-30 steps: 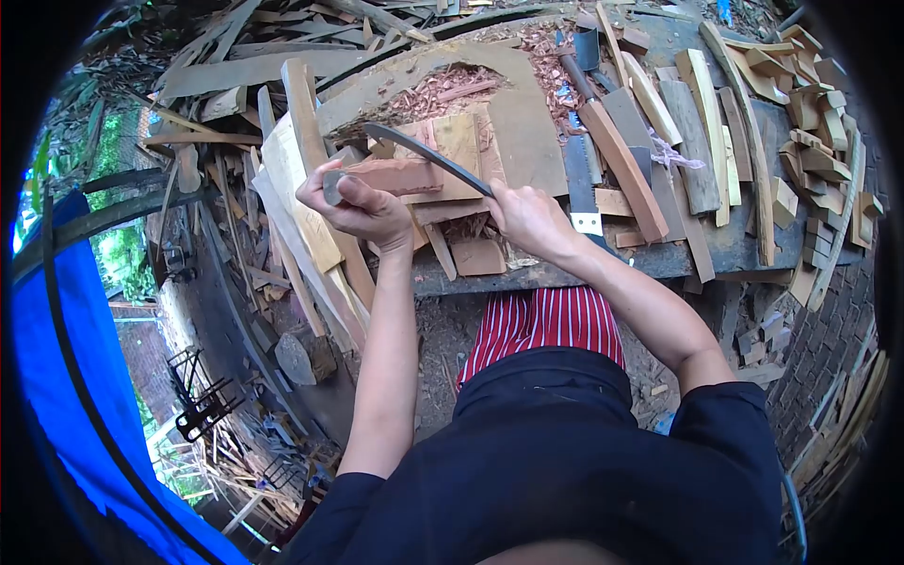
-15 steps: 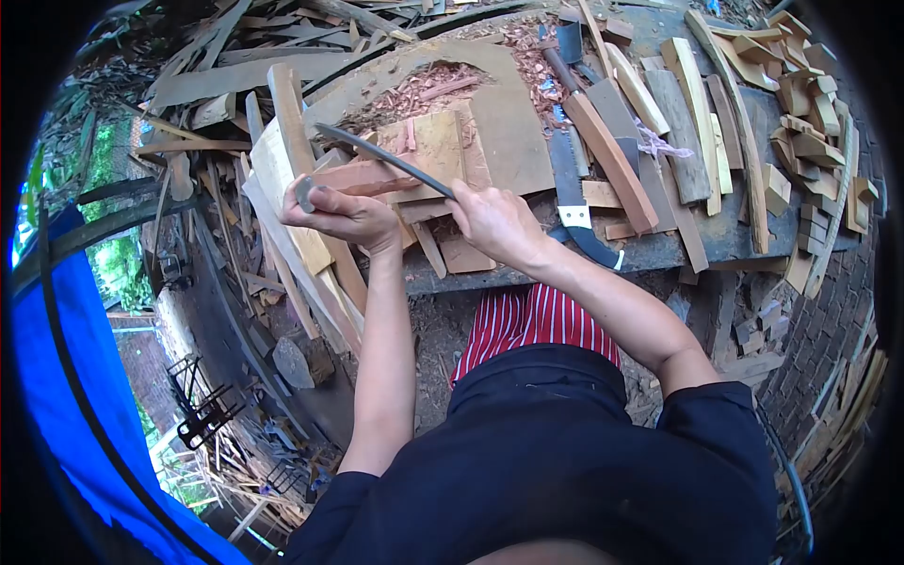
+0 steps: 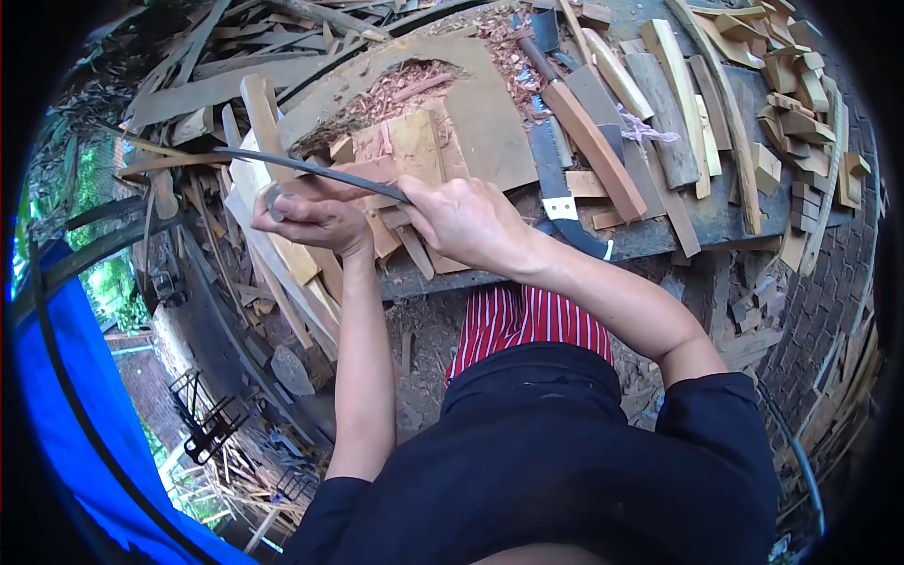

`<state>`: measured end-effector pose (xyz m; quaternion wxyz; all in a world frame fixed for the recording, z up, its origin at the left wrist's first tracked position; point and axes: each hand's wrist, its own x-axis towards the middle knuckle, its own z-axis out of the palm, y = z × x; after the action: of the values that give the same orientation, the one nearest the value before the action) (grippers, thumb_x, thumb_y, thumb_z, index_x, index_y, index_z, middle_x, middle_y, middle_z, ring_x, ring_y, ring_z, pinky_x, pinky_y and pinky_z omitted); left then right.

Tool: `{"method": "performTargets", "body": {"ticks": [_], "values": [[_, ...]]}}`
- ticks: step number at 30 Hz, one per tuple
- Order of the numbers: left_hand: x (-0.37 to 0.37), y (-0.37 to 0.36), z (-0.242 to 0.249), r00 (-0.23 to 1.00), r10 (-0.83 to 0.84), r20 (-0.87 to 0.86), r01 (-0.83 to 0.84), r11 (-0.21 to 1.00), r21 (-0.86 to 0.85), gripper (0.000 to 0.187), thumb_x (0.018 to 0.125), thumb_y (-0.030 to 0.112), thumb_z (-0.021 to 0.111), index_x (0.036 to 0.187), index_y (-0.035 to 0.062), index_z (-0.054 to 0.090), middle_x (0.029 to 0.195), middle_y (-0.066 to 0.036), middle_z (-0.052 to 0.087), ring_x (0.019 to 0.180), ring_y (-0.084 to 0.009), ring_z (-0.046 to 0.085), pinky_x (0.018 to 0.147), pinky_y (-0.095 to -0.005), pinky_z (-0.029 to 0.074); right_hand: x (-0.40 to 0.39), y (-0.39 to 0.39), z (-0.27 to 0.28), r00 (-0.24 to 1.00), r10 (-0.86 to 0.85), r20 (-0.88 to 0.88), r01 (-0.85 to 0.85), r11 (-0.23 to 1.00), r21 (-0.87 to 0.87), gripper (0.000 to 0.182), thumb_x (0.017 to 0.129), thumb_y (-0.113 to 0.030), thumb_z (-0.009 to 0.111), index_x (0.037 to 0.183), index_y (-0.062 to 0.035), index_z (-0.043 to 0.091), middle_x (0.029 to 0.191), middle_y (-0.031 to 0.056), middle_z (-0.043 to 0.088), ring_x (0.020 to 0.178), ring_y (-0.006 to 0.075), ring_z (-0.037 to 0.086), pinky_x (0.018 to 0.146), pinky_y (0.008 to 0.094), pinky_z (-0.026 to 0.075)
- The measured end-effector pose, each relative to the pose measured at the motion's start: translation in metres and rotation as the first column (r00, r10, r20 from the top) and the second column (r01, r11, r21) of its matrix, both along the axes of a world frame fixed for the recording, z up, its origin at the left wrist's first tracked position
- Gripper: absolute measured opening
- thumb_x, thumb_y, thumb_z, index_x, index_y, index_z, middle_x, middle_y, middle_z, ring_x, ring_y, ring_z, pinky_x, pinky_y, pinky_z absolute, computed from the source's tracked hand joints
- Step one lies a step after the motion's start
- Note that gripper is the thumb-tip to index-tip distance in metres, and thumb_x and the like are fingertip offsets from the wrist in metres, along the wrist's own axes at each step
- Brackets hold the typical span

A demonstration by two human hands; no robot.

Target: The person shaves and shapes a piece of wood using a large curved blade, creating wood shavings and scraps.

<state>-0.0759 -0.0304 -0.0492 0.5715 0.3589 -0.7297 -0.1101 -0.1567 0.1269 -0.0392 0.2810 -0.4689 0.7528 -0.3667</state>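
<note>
Head view: the right hand (image 3: 463, 218) is closed round the near end of a dark file (image 3: 311, 169) lying across a reddish wood piece (image 3: 363, 174) on the bench (image 3: 659, 235); the left hand (image 3: 306, 217) pinches that piece at the bench's left edge; a saw (image 3: 556, 188) lies right of the piece.

An outdoor woodworking shop. The worktop (image 3: 725, 221) is a rough slab crowded with offcuts (image 3: 800, 104), planks (image 3: 593, 146) and reddish shavings (image 3: 405, 89), with a handsaw (image 3: 556, 188) lying among them. Scrap boards (image 3: 217, 85) pile up behind it, more wood litters the dirt ground (image 3: 433, 339), and a blue tarp (image 3: 66, 395) hangs at the left with green foliage (image 3: 104, 273) beyond.
</note>
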Motion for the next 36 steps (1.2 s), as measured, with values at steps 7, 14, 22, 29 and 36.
{"method": "performTargets", "body": {"ticks": [7,14,22,29,36], "values": [[-0.005,-0.002,0.002,0.999,0.015,-0.049,-0.013,0.999,0.036,0.037,0.101,0.032,0.030,0.101,-0.0019,0.044,0.096,-0.014,0.046,0.087,-0.0262,0.047,0.080,-0.0386,0.040,-0.006,0.003,-0.068,0.998,-0.045,-0.043,0.051,0.986,0.159,0.025,0.091,-0.020,0.047,0.106,-0.0041,0.060,0.077,0.0214,0.068,0.072,0.0401,0.068,0.063,0.0506,0.055],[0.001,-0.003,0.002,0.999,0.025,-0.048,-0.025,1.000,0.007,0.036,0.101,0.031,0.030,0.100,-0.0020,0.045,0.095,-0.013,0.045,0.087,-0.0254,0.047,0.079,-0.0382,0.039,-0.003,-0.013,-0.032,0.998,-0.021,0.053,0.016,0.995,0.098,0.021,0.091,-0.021,0.049,0.100,-0.0053,0.058,0.073,0.0217,0.066,0.070,0.0408,0.067,0.059,0.0514,0.054],[-0.001,-0.004,0.002,0.999,-0.033,-0.034,0.032,0.999,-0.029,0.039,0.102,0.037,0.030,0.099,0.0006,0.044,0.092,-0.010,0.043,0.085,-0.0222,0.046,0.076,-0.0352,0.038,-0.011,-0.016,-0.013,0.998,-0.020,0.058,0.025,0.997,-0.076,0.019,0.092,-0.020,0.049,0.101,-0.0051,0.054,0.069,0.0225,0.063,0.066,0.0425,0.064,0.061,0.0529,0.051],[0.000,-0.004,0.007,0.999,-0.007,-0.044,0.005,0.999,-0.044,0.039,0.102,0.037,0.029,0.097,0.0005,0.043,0.089,-0.010,0.042,0.082,-0.0223,0.046,0.075,-0.0349,0.039,-0.005,-0.016,-0.005,1.000,-0.011,0.006,0.011,1.000,0.009,0.020,0.093,-0.019,0.051,0.103,-0.0016,0.052,0.067,0.0258,0.061,0.067,0.0462,0.062,0.060,0.0539,0.049],[-0.006,0.001,0.002,0.984,-0.108,-0.141,0.117,0.991,0.059,0.039,0.102,0.034,0.029,0.098,-0.0013,0.044,0.092,-0.012,0.046,0.084,-0.0236,0.047,0.079,-0.0370,0.040,-0.018,-0.021,-0.024,0.993,-0.026,0.112,0.026,1.000,0.007,0.025,0.094,-0.025,0.046,0.103,-0.0039,0.057,0.077,0.0264,0.064,0.075,0.0461,0.064,0.067,0.0554,0.050]]}}
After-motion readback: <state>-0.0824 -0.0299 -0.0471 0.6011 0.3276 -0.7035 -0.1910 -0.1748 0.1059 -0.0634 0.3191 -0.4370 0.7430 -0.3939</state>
